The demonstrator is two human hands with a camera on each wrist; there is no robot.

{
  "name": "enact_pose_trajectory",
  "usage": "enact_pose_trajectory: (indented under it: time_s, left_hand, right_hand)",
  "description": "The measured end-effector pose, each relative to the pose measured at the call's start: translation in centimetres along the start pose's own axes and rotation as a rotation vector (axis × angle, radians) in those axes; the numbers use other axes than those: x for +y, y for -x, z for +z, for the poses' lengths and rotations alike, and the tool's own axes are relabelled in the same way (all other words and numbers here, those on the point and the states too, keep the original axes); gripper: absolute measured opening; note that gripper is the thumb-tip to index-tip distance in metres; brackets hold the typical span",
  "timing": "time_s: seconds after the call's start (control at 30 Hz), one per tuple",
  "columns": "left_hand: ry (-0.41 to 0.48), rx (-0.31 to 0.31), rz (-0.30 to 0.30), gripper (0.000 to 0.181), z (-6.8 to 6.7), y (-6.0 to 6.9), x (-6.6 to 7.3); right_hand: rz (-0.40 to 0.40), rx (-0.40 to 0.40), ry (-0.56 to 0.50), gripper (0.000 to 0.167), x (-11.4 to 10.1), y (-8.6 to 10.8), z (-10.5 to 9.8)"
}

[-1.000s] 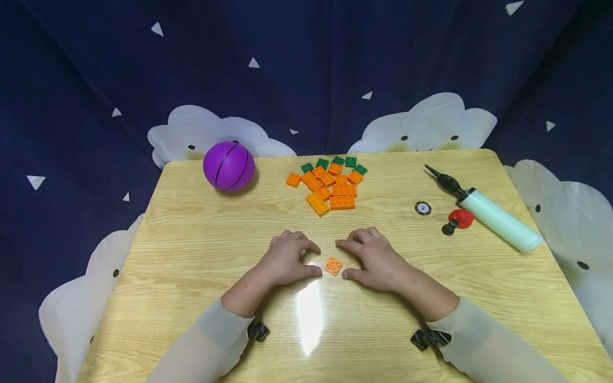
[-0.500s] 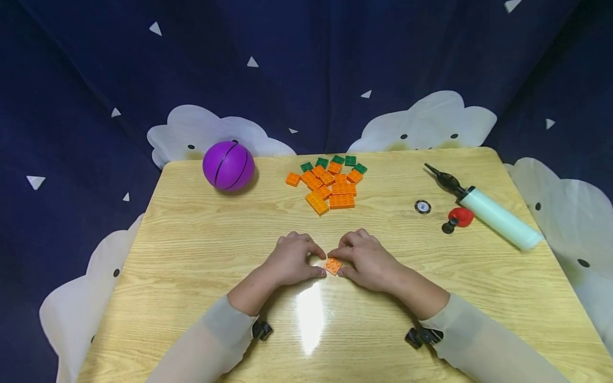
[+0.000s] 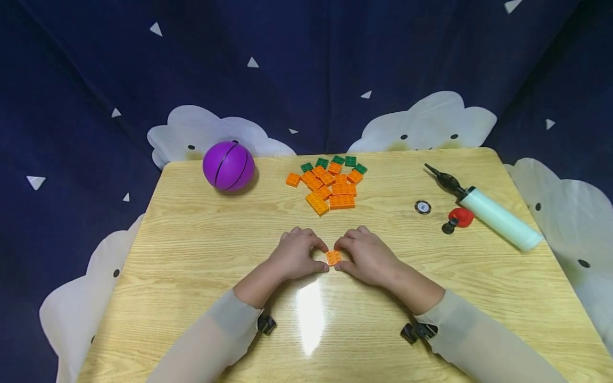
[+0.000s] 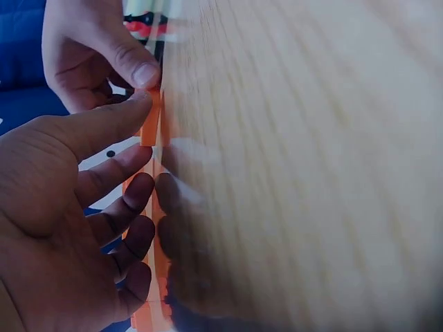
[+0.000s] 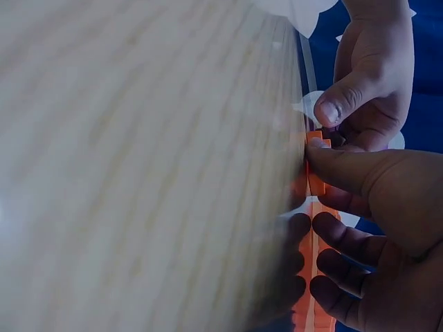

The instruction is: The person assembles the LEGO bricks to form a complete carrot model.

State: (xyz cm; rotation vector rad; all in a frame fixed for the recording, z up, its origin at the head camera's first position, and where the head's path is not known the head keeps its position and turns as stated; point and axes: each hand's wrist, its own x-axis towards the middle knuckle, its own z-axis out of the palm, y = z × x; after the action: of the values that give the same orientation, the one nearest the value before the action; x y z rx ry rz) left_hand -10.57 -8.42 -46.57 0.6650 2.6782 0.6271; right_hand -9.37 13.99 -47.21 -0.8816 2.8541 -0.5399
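Observation:
A square orange toy brick [image 3: 333, 258] with studs on top lies flat on the table between my hands. My left hand [image 3: 299, 256] holds its left side, thumb at the near edge and index finger at the far edge. My right hand [image 3: 366, 258] pinches the right side in the same manner. In the left wrist view, the brick [image 4: 149, 128] stands edge-on between the left thumb and index finger, the other fingers loosely bent. The right wrist view has the right thumb against the brick [image 5: 316, 178], with the index fingertip at its other end.
Several orange bricks [image 3: 342, 201] and green bricks [image 3: 351, 161] lie loose beyond the hands. A purple ball [image 3: 229, 166] sits back left. To the right are a poker chip [image 3: 423, 207], a red and black item [image 3: 461, 217] and a pale green hand pump [image 3: 500, 219].
Both hands have closed in on the single orange brick from either side and now hold it. The brick has turned from a diagonal to a squarer position and shifted slightly away from me.

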Motion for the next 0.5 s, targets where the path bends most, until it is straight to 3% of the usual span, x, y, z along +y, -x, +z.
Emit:
enact_pose_trajectory:
  time_s: [0.5]
  left_hand:
    - [0.038, 0.015, -0.027, 0.037, -0.3, -1.9, -0.6]
  right_hand:
    - [0.062, -0.018, 0.027, 0.043, 0.5, -1.8, -0.5]
